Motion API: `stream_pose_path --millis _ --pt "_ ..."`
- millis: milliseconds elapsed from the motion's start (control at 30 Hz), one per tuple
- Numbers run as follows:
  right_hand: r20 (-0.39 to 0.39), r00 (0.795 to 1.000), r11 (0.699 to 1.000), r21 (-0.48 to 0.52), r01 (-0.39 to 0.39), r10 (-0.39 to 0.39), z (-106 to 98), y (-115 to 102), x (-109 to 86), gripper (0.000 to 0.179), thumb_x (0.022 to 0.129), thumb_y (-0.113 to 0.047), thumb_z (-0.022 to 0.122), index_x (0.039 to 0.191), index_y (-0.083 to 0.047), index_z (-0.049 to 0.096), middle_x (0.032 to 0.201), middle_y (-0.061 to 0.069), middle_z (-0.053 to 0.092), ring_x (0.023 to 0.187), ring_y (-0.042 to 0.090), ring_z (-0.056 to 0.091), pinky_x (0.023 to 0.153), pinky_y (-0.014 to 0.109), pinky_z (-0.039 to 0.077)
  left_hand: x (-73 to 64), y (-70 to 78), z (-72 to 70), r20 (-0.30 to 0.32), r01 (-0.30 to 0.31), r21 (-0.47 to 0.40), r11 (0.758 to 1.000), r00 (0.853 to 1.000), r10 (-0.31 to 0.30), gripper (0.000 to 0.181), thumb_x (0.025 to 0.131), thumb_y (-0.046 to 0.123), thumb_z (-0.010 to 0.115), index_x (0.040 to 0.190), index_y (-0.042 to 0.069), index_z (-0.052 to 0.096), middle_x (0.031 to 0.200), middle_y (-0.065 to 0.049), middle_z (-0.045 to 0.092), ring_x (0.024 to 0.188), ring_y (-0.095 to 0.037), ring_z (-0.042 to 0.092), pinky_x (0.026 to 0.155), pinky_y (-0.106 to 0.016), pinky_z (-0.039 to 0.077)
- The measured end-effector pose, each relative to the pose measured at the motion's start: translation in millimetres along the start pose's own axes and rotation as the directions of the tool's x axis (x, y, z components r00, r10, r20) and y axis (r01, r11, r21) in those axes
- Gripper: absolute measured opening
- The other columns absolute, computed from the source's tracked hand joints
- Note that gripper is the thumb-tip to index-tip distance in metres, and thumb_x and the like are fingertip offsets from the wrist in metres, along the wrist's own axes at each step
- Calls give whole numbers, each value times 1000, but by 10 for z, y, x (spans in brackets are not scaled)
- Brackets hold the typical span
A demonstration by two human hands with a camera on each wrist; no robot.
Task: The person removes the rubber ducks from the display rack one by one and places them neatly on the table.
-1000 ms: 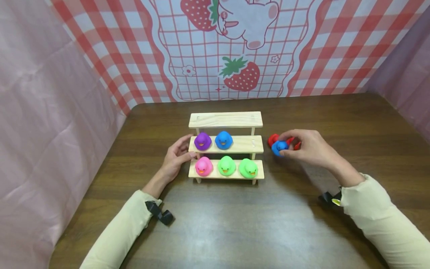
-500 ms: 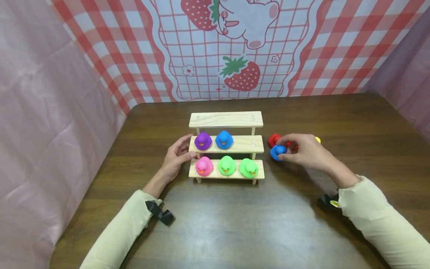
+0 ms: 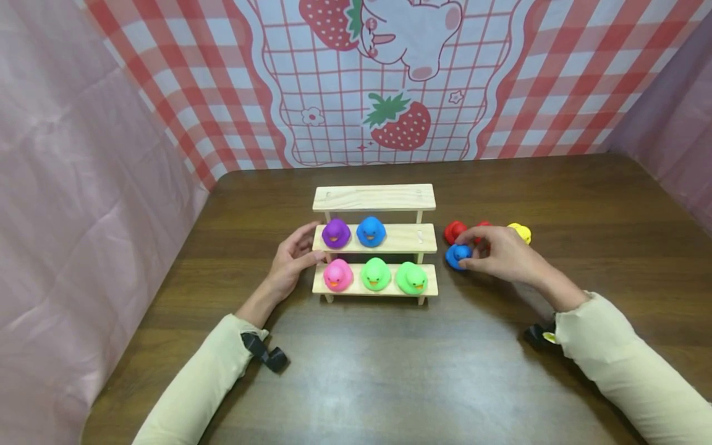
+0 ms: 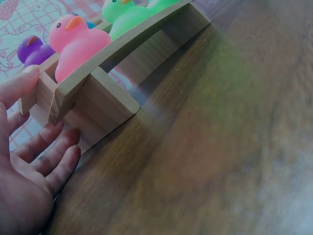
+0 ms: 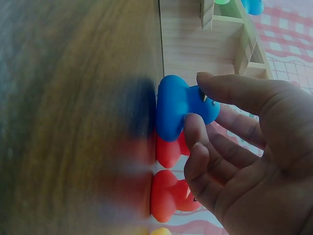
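Observation:
A three-tier wooden stand (image 3: 374, 198) sits mid-table. My left hand (image 3: 286, 266) holds its left side, the thumb on the middle tier's end and the other fingers against the side, as the left wrist view shows. Purple (image 3: 336, 234) and blue ducks occupy the middle tier; a pink duck (image 4: 80, 46) and two green ducks (image 3: 375, 274) line the bottom one. Right of the stand, my right hand (image 3: 508, 253) pinches another blue rubber duck (image 5: 171, 107) by its head between thumb and fingers. In the right wrist view that duck's base touches the tabletop.
Two red ducks (image 3: 455, 232) lie behind the right hand, one partly covered by it. Farther right is a yellow duck (image 3: 520, 232). A checked strawberry-print cloth (image 3: 400, 127) hangs behind the table, with a pink curtain (image 3: 83, 185) on the left.
My right hand has brought the blue duck slightly left and toward me, down to the table. The yellow duck has come into view behind the hand. My left hand stays put.

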State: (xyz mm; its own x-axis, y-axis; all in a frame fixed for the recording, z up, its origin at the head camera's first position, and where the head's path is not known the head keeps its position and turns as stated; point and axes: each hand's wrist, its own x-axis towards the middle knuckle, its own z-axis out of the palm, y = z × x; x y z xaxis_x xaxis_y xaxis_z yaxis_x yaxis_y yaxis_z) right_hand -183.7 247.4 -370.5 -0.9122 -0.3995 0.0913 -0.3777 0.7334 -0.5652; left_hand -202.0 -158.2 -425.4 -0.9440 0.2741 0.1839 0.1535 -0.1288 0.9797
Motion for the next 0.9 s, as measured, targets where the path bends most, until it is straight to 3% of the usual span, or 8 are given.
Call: stream_pose_path --millis 433,900 --pt "3 1000 1000 2 -12 12 8 33 -7 35 78 -15 85 107 -4 69 76 2 63 67 7 54 57 21 46 -5 -7 -3 -5 2 -5 1000 1000 -2 68 85 -7 57 149 -7 36 106 11 71 95 -6 67 84 -19 54" --pt "-16 1000 1000 13 25 -25 -52 -44 -30 29 81 -16 83 105 -7 70 77 1 63 68 6 54 56 21 47 -1 -19 -9 -5 3 -3 1000 1000 -3 67 86 -7 57 149 -7 35 104 13 72 89 -5 66 81 -19 53"
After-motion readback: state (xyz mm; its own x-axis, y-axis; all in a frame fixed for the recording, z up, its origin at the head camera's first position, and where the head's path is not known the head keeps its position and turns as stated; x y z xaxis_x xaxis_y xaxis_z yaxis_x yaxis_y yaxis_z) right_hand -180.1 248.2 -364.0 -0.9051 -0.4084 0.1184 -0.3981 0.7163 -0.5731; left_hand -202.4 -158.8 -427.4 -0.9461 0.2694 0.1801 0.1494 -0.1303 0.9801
